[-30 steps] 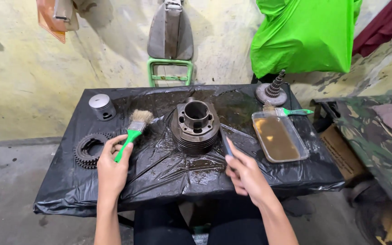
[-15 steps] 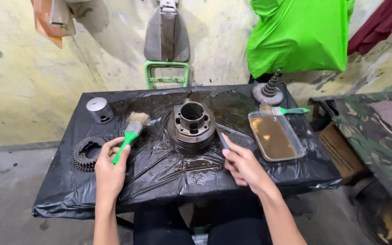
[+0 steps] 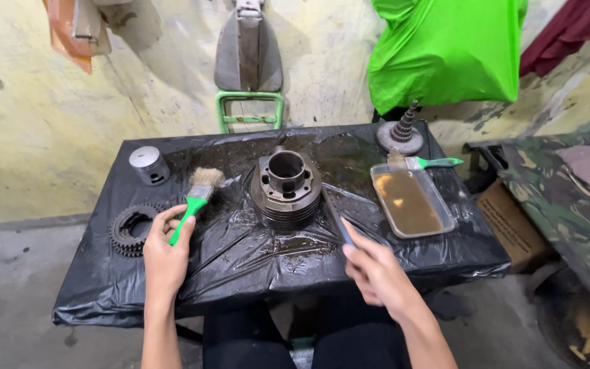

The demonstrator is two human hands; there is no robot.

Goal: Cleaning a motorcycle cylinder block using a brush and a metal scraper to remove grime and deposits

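A dark finned metal engine cylinder point(image 3: 286, 189) stands upright in the middle of a table covered in black plastic sheet point(image 3: 254, 256). My left hand point(image 3: 165, 253) grips the green handle of a paintbrush point(image 3: 196, 198), its pale bristles pointing away, just left of the cylinder. My right hand point(image 3: 377, 273) holds a thin dark blade-like tool point(image 3: 337, 219) whose tip rests against the cylinder's right side.
A silver piston point(image 3: 149, 165) and a black toothed gear point(image 3: 131, 229) lie at the left. At the right are a clear tray of brown liquid point(image 3: 411, 201), a second green-handled brush point(image 3: 431, 162) and a stepped gear cluster point(image 3: 401, 133). Green cloth point(image 3: 445, 51) hangs behind.
The view has shifted slightly; both hands have drawn a little nearer to me, with the brush and the blade tool still held beside the cylinder.
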